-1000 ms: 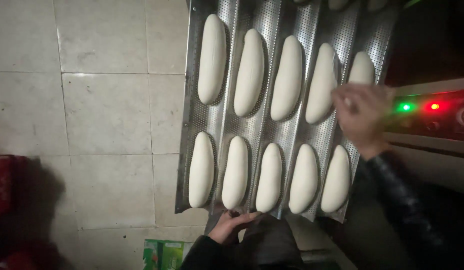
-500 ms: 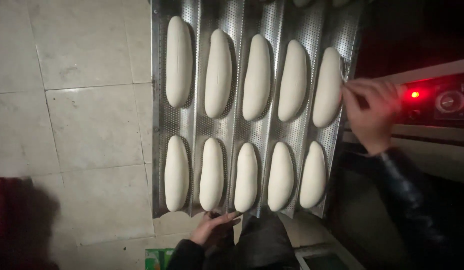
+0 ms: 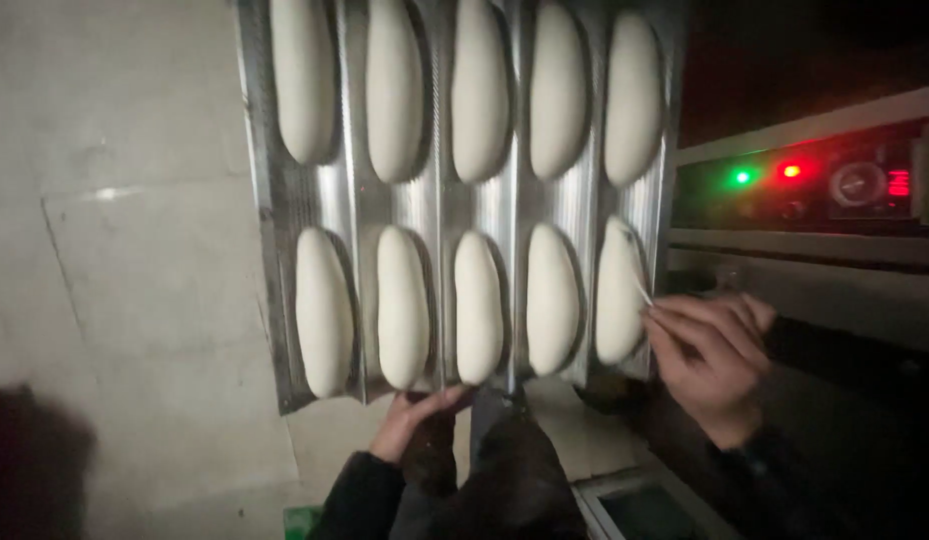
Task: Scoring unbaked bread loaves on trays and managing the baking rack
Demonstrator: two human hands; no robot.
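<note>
Tray: a perforated metal baguette tray with five channels, held out over the floor beside the oven.
Dough: ten pale dough loaves, two to a channel.
Left hand: fingers curled under the tray's near edge, gripping it.
Right hand: fingertips pinched at the tray's right edge, beside the rightmost near loaf.
Floor: large pale tiles.
Oven: control panel with green and red lights, right of the tray.
</note>
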